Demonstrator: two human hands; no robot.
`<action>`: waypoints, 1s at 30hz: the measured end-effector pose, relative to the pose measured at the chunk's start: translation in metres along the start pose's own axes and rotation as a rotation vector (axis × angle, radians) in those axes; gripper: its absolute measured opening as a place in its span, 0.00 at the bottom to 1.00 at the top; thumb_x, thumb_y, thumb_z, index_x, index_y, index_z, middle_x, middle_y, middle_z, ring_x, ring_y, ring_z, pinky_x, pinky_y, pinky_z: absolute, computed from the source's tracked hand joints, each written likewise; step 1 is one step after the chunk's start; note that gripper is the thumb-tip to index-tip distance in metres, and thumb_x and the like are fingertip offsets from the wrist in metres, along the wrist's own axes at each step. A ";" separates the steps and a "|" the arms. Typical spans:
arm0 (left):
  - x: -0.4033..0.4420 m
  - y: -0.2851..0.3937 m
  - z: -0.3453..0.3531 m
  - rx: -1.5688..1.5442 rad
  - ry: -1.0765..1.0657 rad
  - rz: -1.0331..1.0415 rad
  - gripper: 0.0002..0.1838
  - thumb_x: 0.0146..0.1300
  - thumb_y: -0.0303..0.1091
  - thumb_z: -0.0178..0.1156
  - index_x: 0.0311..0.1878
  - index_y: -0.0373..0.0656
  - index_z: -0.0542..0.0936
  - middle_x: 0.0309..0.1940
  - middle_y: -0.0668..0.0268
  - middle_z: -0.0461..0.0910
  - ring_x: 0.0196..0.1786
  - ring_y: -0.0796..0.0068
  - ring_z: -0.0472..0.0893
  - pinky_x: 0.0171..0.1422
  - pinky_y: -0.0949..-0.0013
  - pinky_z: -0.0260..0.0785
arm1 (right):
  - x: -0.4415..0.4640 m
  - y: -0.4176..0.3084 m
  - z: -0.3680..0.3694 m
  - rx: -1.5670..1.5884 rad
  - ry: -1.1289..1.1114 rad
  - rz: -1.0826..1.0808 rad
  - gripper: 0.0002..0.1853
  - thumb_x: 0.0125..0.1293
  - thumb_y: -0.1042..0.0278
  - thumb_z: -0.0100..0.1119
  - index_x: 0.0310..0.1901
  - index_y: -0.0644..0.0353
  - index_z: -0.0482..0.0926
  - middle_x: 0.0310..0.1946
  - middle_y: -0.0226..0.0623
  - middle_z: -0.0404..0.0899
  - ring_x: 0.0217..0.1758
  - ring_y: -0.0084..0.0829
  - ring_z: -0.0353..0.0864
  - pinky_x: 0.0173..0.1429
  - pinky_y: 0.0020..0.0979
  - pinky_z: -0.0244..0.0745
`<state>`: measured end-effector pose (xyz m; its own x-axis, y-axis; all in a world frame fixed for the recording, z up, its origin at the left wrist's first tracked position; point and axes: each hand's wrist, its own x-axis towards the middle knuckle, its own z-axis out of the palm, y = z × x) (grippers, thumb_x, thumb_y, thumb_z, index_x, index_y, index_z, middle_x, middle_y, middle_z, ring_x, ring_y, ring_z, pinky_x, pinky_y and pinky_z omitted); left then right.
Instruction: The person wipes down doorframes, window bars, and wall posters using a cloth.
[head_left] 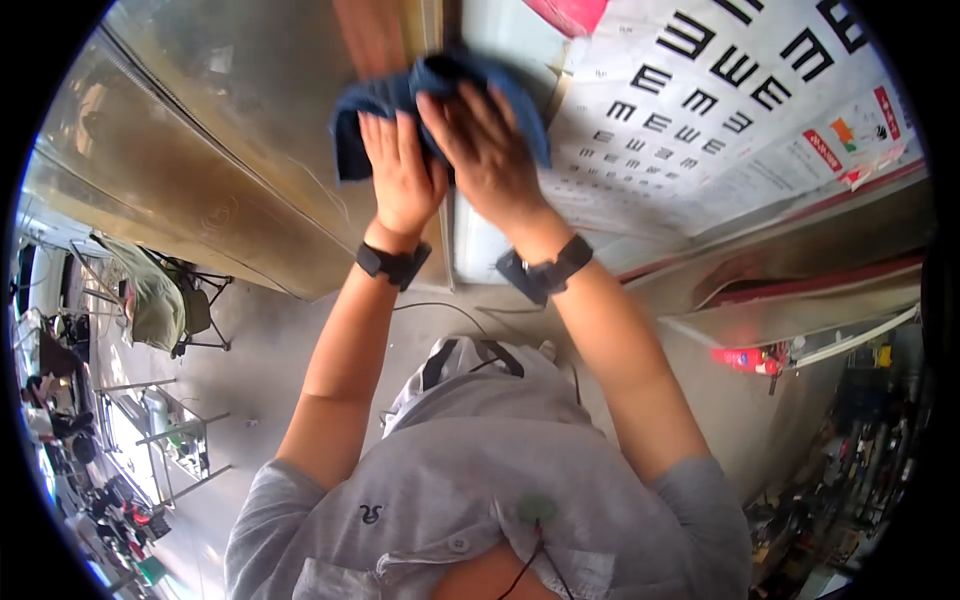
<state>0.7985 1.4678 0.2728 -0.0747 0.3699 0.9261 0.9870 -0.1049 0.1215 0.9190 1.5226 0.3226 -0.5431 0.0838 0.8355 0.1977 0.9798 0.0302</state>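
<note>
Both hands are raised at the top centre, on a dark blue cloth (432, 82) that lies against an upright surface with a metal edge strip (447, 235). My left hand (403, 175) presses on the left part of the cloth, its fingers stretched out side by side. Just right of it, my right hand (487, 160) lies over the cloth with its fingers spread a little. The thumbs are close together. Neither hand is wrapped round the cloth. A black band sits on each wrist.
An eye chart (690, 110) hangs at upper right beside a pink object (568, 14). A shiny brownish panel (230, 130) spans the upper left. A folding chair (150, 295), a metal-framed rack (160, 440), a red extinguisher-like object (745, 360) and a cable (440, 305) are lower down.
</note>
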 end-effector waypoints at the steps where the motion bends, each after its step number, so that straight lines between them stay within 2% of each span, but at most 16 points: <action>1: -0.035 -0.009 0.015 -0.009 -0.002 0.013 0.33 0.52 0.30 0.52 0.61 0.24 0.59 0.59 0.34 0.59 0.64 0.28 0.55 0.69 0.35 0.43 | -0.023 -0.001 0.014 0.059 -0.026 0.019 0.27 0.61 0.75 0.48 0.65 0.54 0.63 0.59 0.42 0.69 0.64 0.42 0.66 0.69 0.42 0.56; 3: -0.090 -0.005 0.017 0.006 -0.174 -0.114 0.31 0.53 0.29 0.54 0.59 0.24 0.61 0.57 0.33 0.60 0.62 0.26 0.57 0.67 0.36 0.48 | -0.091 0.004 0.052 0.133 -0.160 0.057 0.30 0.59 0.76 0.50 0.65 0.55 0.62 0.63 0.37 0.66 0.66 0.38 0.64 0.68 0.40 0.60; 6: -0.124 0.026 0.003 -0.039 -0.260 -0.309 0.29 0.55 0.22 0.54 0.61 0.26 0.62 0.59 0.37 0.62 0.63 0.34 0.60 0.67 0.44 0.53 | -0.163 0.007 0.068 -0.104 -0.290 -0.027 0.23 0.57 0.77 0.49 0.55 0.48 0.77 0.56 0.26 0.72 0.65 0.26 0.66 0.63 0.35 0.66; 10: -0.099 0.010 -0.006 0.028 -0.211 -0.296 0.30 0.55 0.21 0.53 0.63 0.27 0.60 0.60 0.36 0.61 0.63 0.34 0.60 0.67 0.45 0.54 | -0.094 -0.004 0.041 -0.138 -0.316 0.010 0.28 0.56 0.73 0.52 0.62 0.52 0.68 0.51 0.40 0.71 0.61 0.44 0.67 0.63 0.46 0.61; 12: -0.031 -0.003 -0.024 -0.036 -0.038 -0.236 0.33 0.53 0.19 0.50 0.65 0.27 0.57 0.61 0.33 0.59 0.64 0.32 0.58 0.69 0.46 0.51 | -0.028 0.000 0.025 -0.010 -0.134 0.021 0.33 0.55 0.70 0.55 0.65 0.54 0.63 0.52 0.47 0.67 0.58 0.56 0.65 0.63 0.52 0.57; 13: 0.002 -0.006 -0.032 -0.038 0.061 -0.282 0.34 0.52 0.18 0.49 0.66 0.27 0.55 0.62 0.34 0.58 0.65 0.32 0.57 0.70 0.48 0.49 | 0.009 0.000 0.008 -0.087 -0.025 -0.040 0.33 0.54 0.69 0.55 0.65 0.54 0.63 0.55 0.49 0.66 0.60 0.57 0.63 0.66 0.56 0.51; 15: 0.074 -0.002 -0.068 -0.008 0.245 -0.108 0.35 0.52 0.19 0.50 0.66 0.28 0.55 0.64 0.37 0.56 0.66 0.36 0.57 0.70 0.51 0.50 | 0.077 0.002 -0.017 -0.102 0.218 -0.088 0.31 0.56 0.68 0.54 0.64 0.57 0.64 0.58 0.52 0.64 0.63 0.59 0.59 0.69 0.58 0.43; 16: 0.098 -0.002 -0.077 -0.016 0.305 -0.092 0.35 0.52 0.21 0.51 0.66 0.29 0.55 0.64 0.38 0.55 0.67 0.37 0.55 0.70 0.52 0.48 | 0.104 0.003 -0.031 -0.134 0.297 -0.106 0.31 0.56 0.68 0.54 0.65 0.58 0.63 0.58 0.52 0.64 0.63 0.58 0.59 0.69 0.58 0.43; 17: 0.115 0.000 -0.084 0.030 0.313 -0.124 0.35 0.53 0.22 0.51 0.67 0.30 0.55 0.65 0.38 0.55 0.68 0.39 0.55 0.71 0.53 0.46 | 0.126 0.002 -0.038 -0.149 0.410 -0.090 0.32 0.54 0.68 0.53 0.64 0.52 0.65 0.57 0.42 0.66 0.63 0.47 0.61 0.67 0.55 0.48; 18: 0.124 -0.001 -0.086 0.073 0.317 -0.157 0.35 0.55 0.24 0.51 0.67 0.31 0.54 0.65 0.37 0.55 0.69 0.40 0.54 0.72 0.54 0.44 | 0.138 -0.010 -0.056 -0.295 0.233 -0.033 0.29 0.57 0.68 0.48 0.63 0.64 0.64 0.62 0.48 0.64 0.68 0.49 0.58 0.70 0.49 0.49; 20: 0.119 -0.019 -0.069 0.015 0.319 -0.154 0.35 0.54 0.28 0.52 0.66 0.27 0.54 0.65 0.35 0.52 0.68 0.36 0.51 0.72 0.49 0.43 | 0.132 -0.019 -0.052 -0.321 0.090 -0.008 0.30 0.56 0.67 0.48 0.63 0.63 0.65 0.62 0.49 0.63 0.68 0.49 0.57 0.71 0.52 0.45; 22: 0.073 -0.039 -0.040 0.077 0.249 -0.185 0.36 0.57 0.34 0.49 0.65 0.22 0.53 0.64 0.33 0.52 0.68 0.31 0.49 0.72 0.46 0.41 | 0.098 -0.011 -0.015 -0.239 0.128 -0.054 0.31 0.56 0.65 0.51 0.65 0.51 0.63 0.58 0.39 0.66 0.64 0.45 0.61 0.67 0.54 0.49; 24: 0.004 -0.052 -0.010 0.094 0.172 -0.241 0.37 0.59 0.39 0.47 0.64 0.19 0.51 0.64 0.32 0.51 0.68 0.28 0.47 0.73 0.44 0.38 | 0.042 -0.017 0.016 -0.240 -0.122 0.000 0.30 0.59 0.63 0.47 0.65 0.53 0.63 0.54 0.40 0.68 0.59 0.46 0.64 0.64 0.57 0.52; 26: -0.058 -0.048 0.000 0.011 -0.013 -0.377 0.37 0.60 0.40 0.47 0.64 0.19 0.51 0.64 0.31 0.51 0.68 0.29 0.47 0.73 0.44 0.38 | -0.022 -0.015 0.049 -0.186 -0.286 -0.086 0.29 0.59 0.65 0.51 0.65 0.52 0.63 0.54 0.38 0.69 0.59 0.42 0.67 0.64 0.40 0.60; 27: -0.085 -0.041 0.002 0.007 -0.090 -0.424 0.37 0.60 0.37 0.50 0.65 0.21 0.49 0.66 0.34 0.49 0.69 0.32 0.47 0.73 0.46 0.39 | -0.050 -0.015 0.055 -0.271 -0.298 -0.211 0.28 0.59 0.66 0.52 0.63 0.53 0.65 0.52 0.38 0.70 0.59 0.42 0.66 0.64 0.34 0.61; 30: -0.129 -0.014 -0.002 -0.036 -0.259 -0.560 0.41 0.57 0.27 0.56 0.68 0.24 0.45 0.68 0.36 0.47 0.70 0.35 0.47 0.73 0.47 0.42 | -0.099 -0.006 0.069 -0.199 -0.362 -0.163 0.25 0.60 0.66 0.52 0.61 0.53 0.68 0.50 0.39 0.71 0.57 0.43 0.68 0.63 0.35 0.63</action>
<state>0.7944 1.4194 0.1529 -0.5386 0.5894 0.6020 0.8022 0.1402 0.5804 0.9151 1.5211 0.2015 -0.8239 0.0243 0.5662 0.2201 0.9344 0.2801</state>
